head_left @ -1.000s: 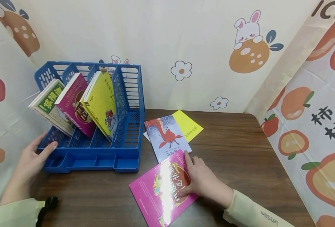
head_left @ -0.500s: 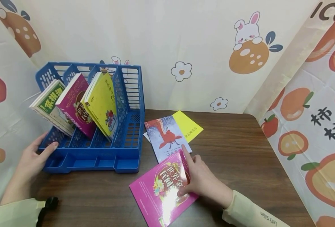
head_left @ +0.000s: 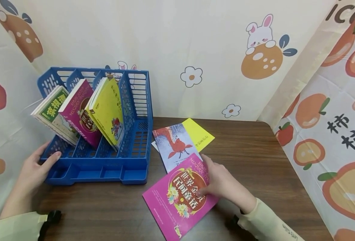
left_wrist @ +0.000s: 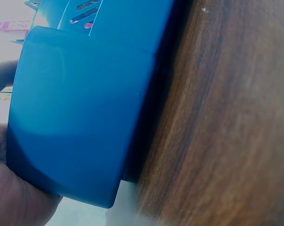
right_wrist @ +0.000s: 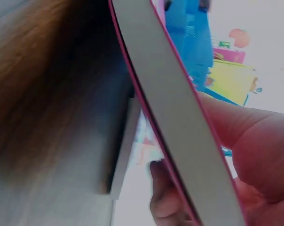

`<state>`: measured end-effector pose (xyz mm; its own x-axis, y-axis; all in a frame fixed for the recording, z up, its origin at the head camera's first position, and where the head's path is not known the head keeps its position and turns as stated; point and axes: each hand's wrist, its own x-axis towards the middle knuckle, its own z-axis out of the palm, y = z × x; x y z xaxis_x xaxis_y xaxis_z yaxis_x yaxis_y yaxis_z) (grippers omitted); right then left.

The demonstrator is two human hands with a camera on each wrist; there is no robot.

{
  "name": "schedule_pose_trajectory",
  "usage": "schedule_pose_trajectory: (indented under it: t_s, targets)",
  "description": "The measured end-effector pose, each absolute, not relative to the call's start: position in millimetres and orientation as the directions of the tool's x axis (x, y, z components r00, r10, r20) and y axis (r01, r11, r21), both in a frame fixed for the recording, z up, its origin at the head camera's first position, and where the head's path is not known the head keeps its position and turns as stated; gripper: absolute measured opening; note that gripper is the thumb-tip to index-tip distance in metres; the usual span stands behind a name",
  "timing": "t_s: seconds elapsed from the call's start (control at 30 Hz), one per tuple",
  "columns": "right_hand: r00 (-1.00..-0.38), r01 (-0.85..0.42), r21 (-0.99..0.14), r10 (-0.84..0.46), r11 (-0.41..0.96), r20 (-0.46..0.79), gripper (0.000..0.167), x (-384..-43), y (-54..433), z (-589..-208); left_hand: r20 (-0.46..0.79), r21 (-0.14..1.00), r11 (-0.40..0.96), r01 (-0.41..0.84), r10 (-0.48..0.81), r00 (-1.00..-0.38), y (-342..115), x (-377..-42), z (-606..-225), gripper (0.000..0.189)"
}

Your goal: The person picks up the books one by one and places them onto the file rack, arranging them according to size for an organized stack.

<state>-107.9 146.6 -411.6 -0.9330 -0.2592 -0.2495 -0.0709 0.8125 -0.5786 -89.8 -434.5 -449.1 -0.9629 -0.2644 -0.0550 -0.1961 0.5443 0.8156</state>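
Note:
My right hand grips a pink book by its right edge, thumb on the cover and fingers beneath. In the right wrist view the page edge of the pink book runs between thumb and fingers, tilted off the table. Under its upper corner in the head view lies a blue-grey book with a red animal on it. My left hand holds the front left corner of a blue file rack, thumb over the rim. The left wrist view shows that rack's side wall close up.
Leaning in the rack are a green-and-white book, a magenta book and a yellow book; its rightmost slot shows bare slats. A yellow booklet lies partly under the blue-grey book. Printed curtains border the brown table.
The pink book has shifted slightly right and tilted, so the glare on its cover is gone. My right fingers have slid under its edge. My left hand and the rack stay put.

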Motion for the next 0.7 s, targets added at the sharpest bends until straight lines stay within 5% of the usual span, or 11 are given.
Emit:
schedule_pose_trajectory:
  t_s: [0.3, 0.5, 0.7]
  targets:
    - [-0.954, -0.035, -0.685, -0.228, 0.728, -0.194, 0.084, -100, 155, -383, -0.057, 0.802, 0.562, -0.199, -0.26, -0.964, -434, -89, -447, 0.084]
    - [-0.909, -0.095, -0.786, -0.376, 0.611, -0.182, 0.05, -95, 165, -362, -0.051, 0.799, 0.568, -0.195, -0.26, -0.964, -433, -88, -447, 0.083]
    - [-0.848, -0.188, -0.812, -0.508, 0.553, -0.149, 0.038, -98, 169, -356, -0.043, 0.797, 0.572, -0.194, -0.266, -0.963, -433, -90, -448, 0.085]
